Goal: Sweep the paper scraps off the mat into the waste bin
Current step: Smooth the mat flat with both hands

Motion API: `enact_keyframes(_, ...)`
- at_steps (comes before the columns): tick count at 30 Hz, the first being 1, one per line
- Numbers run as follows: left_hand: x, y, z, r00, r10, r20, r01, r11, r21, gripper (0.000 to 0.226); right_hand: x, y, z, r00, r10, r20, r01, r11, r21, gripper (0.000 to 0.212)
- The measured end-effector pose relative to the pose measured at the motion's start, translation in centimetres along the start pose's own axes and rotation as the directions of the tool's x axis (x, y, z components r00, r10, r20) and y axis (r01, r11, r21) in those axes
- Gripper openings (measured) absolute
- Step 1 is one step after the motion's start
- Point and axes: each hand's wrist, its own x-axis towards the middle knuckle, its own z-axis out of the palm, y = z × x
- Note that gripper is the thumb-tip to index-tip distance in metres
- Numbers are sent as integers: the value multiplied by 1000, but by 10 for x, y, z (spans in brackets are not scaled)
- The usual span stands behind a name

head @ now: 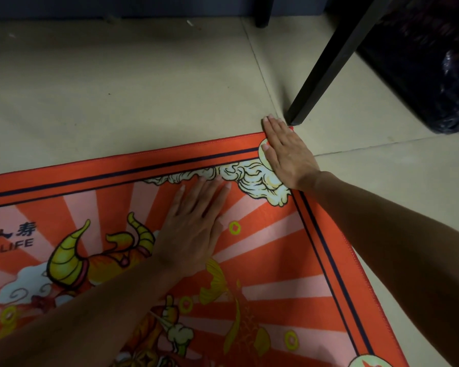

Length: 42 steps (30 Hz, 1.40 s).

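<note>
An orange-red mat (263,260) lies flat on the pale tiled floor (143,88), its printed picture showing a horned animal, clouds, coins and, at the far left, some lettering. Beyond its far edge, near the dark wall, a small white scrap (190,22) lies on the floor, well apart from both hands; another pale fleck sits further left, too small to tell what it is. No scraps can be made out on the visible part of the mat itself. The left hand (194,226) rests palm down on the mat, fingers straight and close together, their tips touching the printed cloud band near the far border. The right hand (284,152) lies flat on the mat's far right corner, fingers straight and together, fingertips reaching just past the edge onto the floor. Just beside those fingertips stands a black leg (329,62) of some furniture. At the far right, a black bag (451,83), glossy and crumpled, sits against a dark bin-like shape, near the right hand but apart from it.
</note>
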Motion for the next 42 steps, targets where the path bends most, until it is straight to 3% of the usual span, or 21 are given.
enact_keyframes(4,0,0,0,1000,4,-7,-4,1000,-6,59,0,-15,4,984,166,-59,-166,986,13,57)
enact_keyframes(11,1,0,1,1000,8,0,-8,1000,-1,60,5,-4,3,999,24,-27,-24,1000,-13,59)
enact_keyframes(28,0,-2,1,1000,3,-29,-2,1000,9,60,-13,-6,0,999,-27,24,26,1000,14,57)
enact_keyframes(42,1,0,6,999,4,-54,-2,999,32,60,-100,-15,-1,996,91,12,-91,996,22,59)
